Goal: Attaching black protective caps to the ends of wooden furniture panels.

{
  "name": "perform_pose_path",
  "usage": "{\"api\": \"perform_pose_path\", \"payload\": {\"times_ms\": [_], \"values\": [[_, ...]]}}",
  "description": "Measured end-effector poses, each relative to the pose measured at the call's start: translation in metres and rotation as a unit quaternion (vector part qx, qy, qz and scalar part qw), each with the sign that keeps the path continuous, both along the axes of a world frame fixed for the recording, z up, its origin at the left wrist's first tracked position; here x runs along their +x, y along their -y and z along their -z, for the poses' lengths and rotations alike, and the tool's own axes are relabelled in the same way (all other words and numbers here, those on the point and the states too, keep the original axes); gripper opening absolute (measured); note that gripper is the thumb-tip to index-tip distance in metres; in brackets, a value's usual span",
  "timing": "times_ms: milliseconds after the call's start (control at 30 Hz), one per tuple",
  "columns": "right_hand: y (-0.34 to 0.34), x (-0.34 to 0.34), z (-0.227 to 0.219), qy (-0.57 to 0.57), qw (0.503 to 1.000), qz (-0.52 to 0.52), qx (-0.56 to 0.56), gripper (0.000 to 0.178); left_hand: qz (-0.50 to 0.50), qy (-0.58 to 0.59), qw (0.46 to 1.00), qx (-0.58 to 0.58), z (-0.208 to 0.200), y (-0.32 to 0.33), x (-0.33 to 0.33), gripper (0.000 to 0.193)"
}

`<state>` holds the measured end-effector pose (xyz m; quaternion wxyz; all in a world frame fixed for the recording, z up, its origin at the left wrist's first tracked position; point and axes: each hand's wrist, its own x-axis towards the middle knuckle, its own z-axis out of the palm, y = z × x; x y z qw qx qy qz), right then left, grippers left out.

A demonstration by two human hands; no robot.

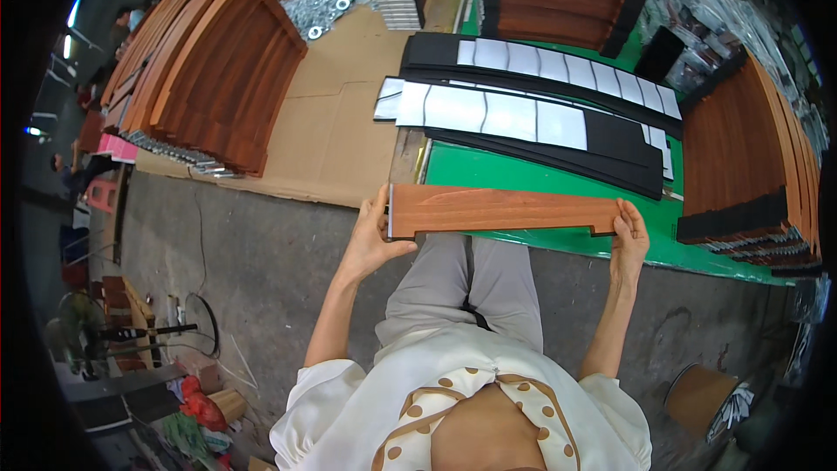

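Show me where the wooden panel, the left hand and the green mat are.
wooden panel [506,209]: head view, middle of its brown face.
left hand [373,240]: head view, back of the hand.
green mat [523,176]: head view, bare part above the panel.

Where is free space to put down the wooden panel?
Bare green mat lies just beyond the wood-grain panel, below the black strips. Bare cardboard lies left, beside the left panel stack. The right panel stack side is crowded.
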<state>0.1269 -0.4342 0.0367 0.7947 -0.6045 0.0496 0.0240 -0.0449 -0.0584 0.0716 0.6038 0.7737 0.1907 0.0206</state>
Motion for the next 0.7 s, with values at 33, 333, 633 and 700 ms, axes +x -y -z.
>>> {"api": "perform_pose_path", "payload": {"times_ms": [33,333,633,700], "values": [[-0.007,0.005,-0.004,0.02,0.999,-0.016,0.023,0.036,-0.008,-0.002,1.0,0.001,-0.005,-0.003,-0.006,0.106],[-0.154,0.053,-0.059,0.069,0.981,-0.171,0.065,0.031,-0.116,0.012,0.993,0.005,0.001,-0.04,-0.063,0.114],[-0.284,0.073,-0.074,0.092,0.943,-0.311,0.079,0.031,-0.267,0.104,0.955,0.074,0.037,-0.056,-0.106,0.099],[-0.291,0.072,-0.073,0.093,0.94,-0.31,0.109,0.031,-0.244,0.107,0.958,0.11,0.05,-0.067,-0.108,0.093]]}}
